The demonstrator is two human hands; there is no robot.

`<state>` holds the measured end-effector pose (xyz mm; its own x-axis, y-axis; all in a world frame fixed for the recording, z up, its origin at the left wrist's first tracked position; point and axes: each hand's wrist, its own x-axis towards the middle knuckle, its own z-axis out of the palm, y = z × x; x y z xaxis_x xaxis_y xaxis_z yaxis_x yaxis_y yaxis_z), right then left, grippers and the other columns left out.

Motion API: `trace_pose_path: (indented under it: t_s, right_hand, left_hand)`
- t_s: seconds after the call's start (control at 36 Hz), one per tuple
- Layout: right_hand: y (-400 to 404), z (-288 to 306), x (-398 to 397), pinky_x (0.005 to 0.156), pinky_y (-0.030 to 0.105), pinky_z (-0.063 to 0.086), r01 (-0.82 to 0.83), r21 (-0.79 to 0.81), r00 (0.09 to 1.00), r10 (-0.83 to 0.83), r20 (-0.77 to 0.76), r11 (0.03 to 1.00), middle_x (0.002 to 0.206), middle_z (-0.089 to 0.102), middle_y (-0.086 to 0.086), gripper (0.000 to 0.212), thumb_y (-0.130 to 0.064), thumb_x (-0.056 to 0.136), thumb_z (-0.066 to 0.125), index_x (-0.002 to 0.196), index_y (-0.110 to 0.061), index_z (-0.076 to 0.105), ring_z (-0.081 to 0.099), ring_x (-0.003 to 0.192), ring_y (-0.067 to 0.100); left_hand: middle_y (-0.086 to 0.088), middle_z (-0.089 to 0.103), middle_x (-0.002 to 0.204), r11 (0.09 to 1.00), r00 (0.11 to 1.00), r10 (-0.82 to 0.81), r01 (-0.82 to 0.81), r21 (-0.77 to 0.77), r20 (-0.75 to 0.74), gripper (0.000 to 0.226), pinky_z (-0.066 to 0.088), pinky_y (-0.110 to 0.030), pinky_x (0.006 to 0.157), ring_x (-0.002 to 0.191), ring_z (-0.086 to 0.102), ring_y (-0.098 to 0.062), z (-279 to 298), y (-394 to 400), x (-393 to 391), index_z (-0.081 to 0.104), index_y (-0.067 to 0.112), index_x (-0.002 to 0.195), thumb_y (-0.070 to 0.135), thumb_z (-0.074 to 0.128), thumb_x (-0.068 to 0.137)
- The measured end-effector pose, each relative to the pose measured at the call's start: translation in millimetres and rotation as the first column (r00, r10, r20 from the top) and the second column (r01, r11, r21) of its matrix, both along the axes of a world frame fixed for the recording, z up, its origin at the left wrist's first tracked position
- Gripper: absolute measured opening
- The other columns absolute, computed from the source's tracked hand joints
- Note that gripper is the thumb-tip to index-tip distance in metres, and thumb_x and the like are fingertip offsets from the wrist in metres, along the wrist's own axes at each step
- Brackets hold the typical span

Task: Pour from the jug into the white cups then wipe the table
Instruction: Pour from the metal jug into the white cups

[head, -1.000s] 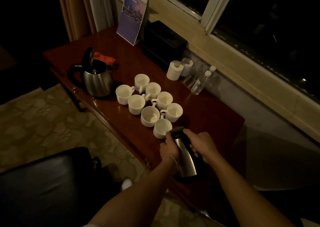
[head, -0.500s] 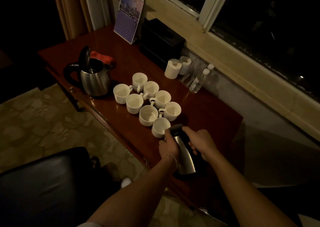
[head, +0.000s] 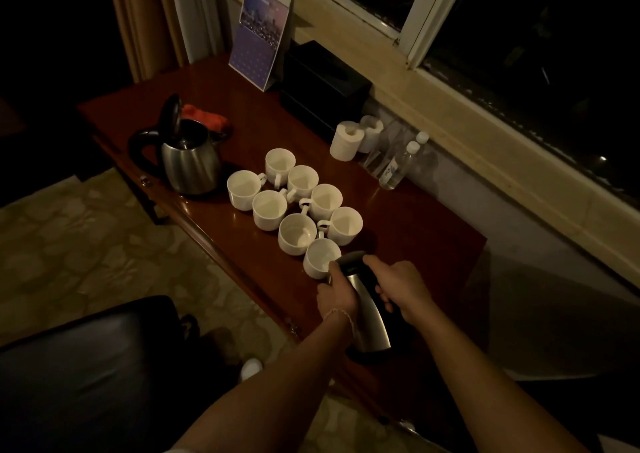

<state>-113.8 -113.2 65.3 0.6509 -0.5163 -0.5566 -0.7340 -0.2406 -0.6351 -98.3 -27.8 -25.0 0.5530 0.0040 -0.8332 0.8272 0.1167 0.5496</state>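
**Jug tipped at the nearest cup, both hands on it**

The steel jug (head: 367,310) was held tilted over the near end of the wooden table (head: 415,217), its dark top leaning toward the nearest white cup (head: 320,258). The left hand (head: 337,295) was wrapped round the jug's body near the spout; the right hand (head: 398,288) was closed on its handle side. Seven more white cups stood bunched in two rows beyond, handles touching or nearly so, running up toward the open kettle (head: 190,162).

The light was too dim to tell whether anything was flowing (or how full any cup was). That seemed the main risk: a pour misjudged in the gloom could overfill the cup or run down its outer wall onto the table. The spout also sat very close to the rim, so a nudge might shove that cup into its neighbour (head: 298,234). A red cloth (head: 204,120) lay behind the kettle, well apart from the hands.
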Motion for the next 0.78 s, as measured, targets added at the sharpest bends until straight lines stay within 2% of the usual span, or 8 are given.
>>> trace_pose_path:
  t_s: [0.11, 0.22, 0.31, 0.39, 0.5, 0.67, 0.78]
  right_hand:
    - [0.9, 0.9, 1.1, 0.048, 0.030, 0.037, 0.002, -0.003, 1.000, -0.002, -0.002, 1.000, 0.058, 0.058, 0.004, 0.044, -0.047, 0.090, 0.066, 0.070, -0.009, 0.062, 0.047, 0.049, 0.017]
    - [2.2, -0.4, 1.5, 0.050, 0.030, 0.038, 0.011, -0.012, 1.000, -0.012, -0.018, 1.000, 0.060, 0.060, 0.005, 0.043, -0.048, 0.091, 0.065, 0.075, -0.008, 0.065, 0.049, 0.051, 0.017]
    - [2.2, -1.3, 1.6, 0.049, 0.029, 0.038, 0.014, -0.007, 1.000, -0.014, -0.020, 1.000, 0.061, 0.060, 0.005, 0.042, -0.047, 0.091, 0.066, 0.077, -0.008, 0.066, 0.049, 0.051, 0.017]
    - [2.6, -2.6, 1.7, 0.048, 0.028, 0.038, 0.007, -0.013, 1.000, -0.008, -0.027, 1.000, 0.062, 0.060, 0.004, 0.042, -0.048, 0.091, 0.066, 0.078, -0.008, 0.066, 0.049, 0.051, 0.016]
    - [4.2, -2.8, 1.6, 0.049, 0.030, 0.039, 0.009, -0.017, 1.000, -0.009, -0.028, 1.000, 0.062, 0.061, 0.005, 0.043, -0.048, 0.091, 0.065, 0.076, -0.008, 0.066, 0.050, 0.051, 0.016]
    - [4.5, -3.2, -3.2, 0.048, 0.028, 0.038, 0.033, 0.009, 0.999, -0.033, -0.015, 0.999, 0.061, 0.059, 0.005, 0.042, -0.048, 0.091, 0.066, 0.074, -0.009, 0.065, 0.048, 0.050, 0.016]
    - [2.0, -3.1, -9.8, 0.049, 0.030, 0.037, 0.049, 0.031, 0.999, -0.049, 0.005, 0.998, 0.058, 0.058, 0.003, 0.043, -0.048, 0.090, 0.067, 0.070, -0.010, 0.064, 0.048, 0.050, 0.016]
  left_hand:
    - [-0.016, 0.060, 0.134, 0.999, 0.999, 0.028, -0.028, -0.023, -0.027, 0.088, 0.050, -0.052, 0.105, 0.118, 0.060, -0.035, -0.2, -1.3, 0.1, 0.050, 0.009, 0.141, 0.080, 0.038, 0.091]
    - [-0.015, 0.061, 0.130, 0.998, 0.998, 0.052, -0.054, -0.037, -0.033, 0.102, 0.051, -0.053, 0.103, 0.114, 0.061, -0.034, -6.2, -4.4, -0.2, 0.050, 0.011, 0.139, 0.089, 0.034, 0.075]
    - [-0.014, 0.061, 0.130, 0.997, 0.998, 0.057, -0.058, -0.046, -0.023, 0.106, 0.050, -0.054, 0.103, 0.114, 0.061, -0.034, -6.5, -4.8, -0.5, 0.049, 0.011, 0.139, 0.091, 0.032, 0.071]
    - [-0.014, 0.062, 0.129, 0.997, 0.998, 0.059, -0.060, -0.049, -0.017, 0.119, 0.050, -0.054, 0.103, 0.114, 0.061, -0.034, -9.4, -4.8, -0.8, 0.050, 0.011, 0.138, 0.095, 0.026, 0.057]
    - [-0.013, 0.064, 0.125, 0.999, 0.999, 0.045, -0.045, -0.022, -0.004, 0.105, 0.052, -0.052, 0.101, 0.110, 0.064, -0.032, -8.6, -2.4, 1.0, 0.056, 0.012, 0.135, 0.090, 0.028, 0.071]
    - [-0.012, 0.064, 0.125, 1.000, 1.000, 0.004, -0.004, 0.010, 0.004, 0.085, 0.053, -0.051, 0.100, 0.110, 0.063, -0.031, -4.8, 0.1, 0.7, 0.053, 0.012, 0.136, 0.080, 0.034, 0.090]
    - [-0.012, 0.063, 0.125, 0.999, 0.999, -0.005, 0.004, 0.037, 0.039, 0.073, 0.052, -0.044, 0.097, 0.112, 0.062, -0.031, -2.6, -1.0, -0.5, 0.054, 0.008, 0.136, 0.069, 0.037, 0.100]
